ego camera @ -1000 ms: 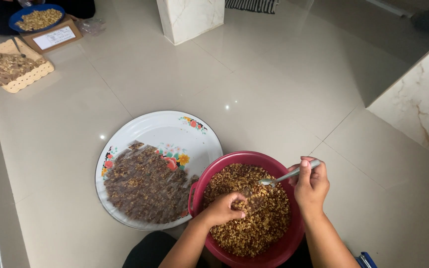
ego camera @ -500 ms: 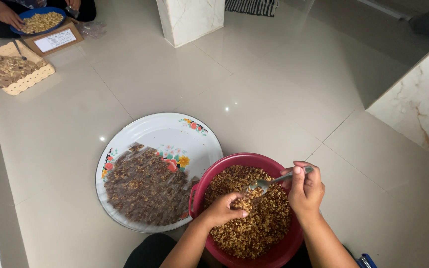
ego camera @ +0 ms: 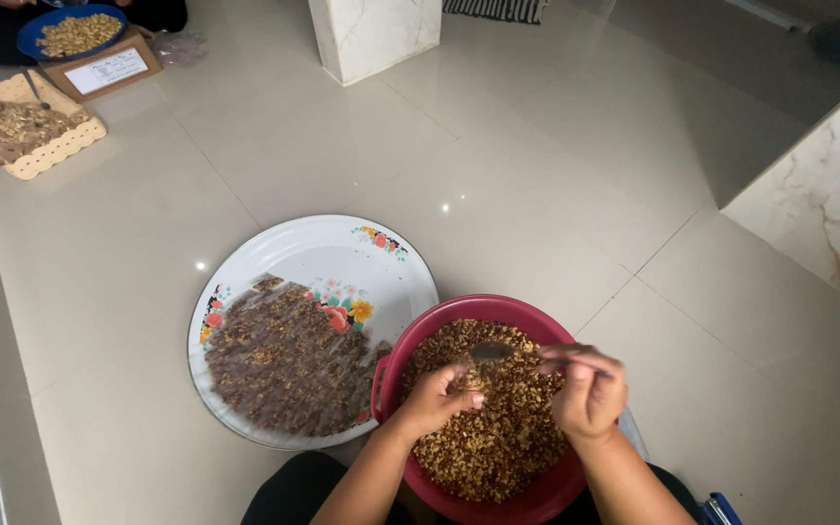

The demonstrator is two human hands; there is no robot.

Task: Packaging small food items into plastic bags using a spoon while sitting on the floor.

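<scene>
Tiled floor (ego camera: pixel 556 175), right fingers (ego camera: pixel 576 367) closed on spoon (ego camera: pixel 498 351)

I count two hands, left hand (ego camera: pixel 437 397) and right hand (ego camera: pixel 590 391); one spoon (ego camera: pixel 494 351); two bowls, red bowl (ego camera: pixel 410 350) at six o'clock, blue bowl (ego camera: pixel 41 27) at eleven; one floral tray (ego camera: pixel 342 248).

Soft, even daylight fills the scene from the upper part of the frame, bright without harshness. The glossy tiled floor (ego camera: pixel 537 165) carries a broad pale sheen and two small pinpoint glints at centre and centre left. The white tray (ego camera: pixel 313 255) shows mild glare on its bare rim. A darker reflection spreads across the upper right. Shadows are faint and short. The right hand (ego camera: pixel 590 394) and spoon (ego camera: pixel 490 351) are slightly motion-blurred; the edges bend with wide-angle distortion.
</scene>
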